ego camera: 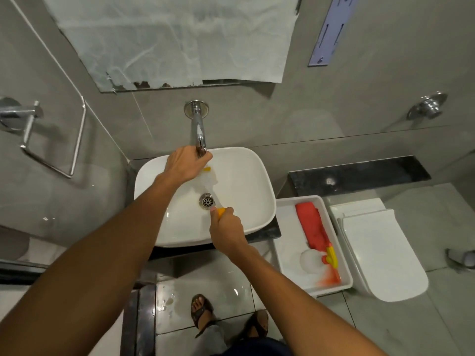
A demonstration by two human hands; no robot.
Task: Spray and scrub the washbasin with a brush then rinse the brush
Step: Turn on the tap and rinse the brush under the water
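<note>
A white washbasin (246, 176) sits below a chrome wall tap (197, 124), with its drain (207, 201) in the middle. My right hand (226, 227) grips the yellow handle of a brush (209, 179), whose white bristled head lies in the bowl under the spout. My left hand (186, 163) is at the tap's tip, fingers closed around the spout end, just above the brush head. A red spray bottle (312, 227) with a yellow trigger lies in a white tray (285, 253) to the right of the basin.
A white toilet (380, 255) stands right of the tray. A chrome towel holder (51, 140) is on the left wall and a round valve (428, 106) on the right wall. A paper-covered mirror (169, 39) hangs above the tap. My sandalled feet stand on wet floor tiles (210, 286).
</note>
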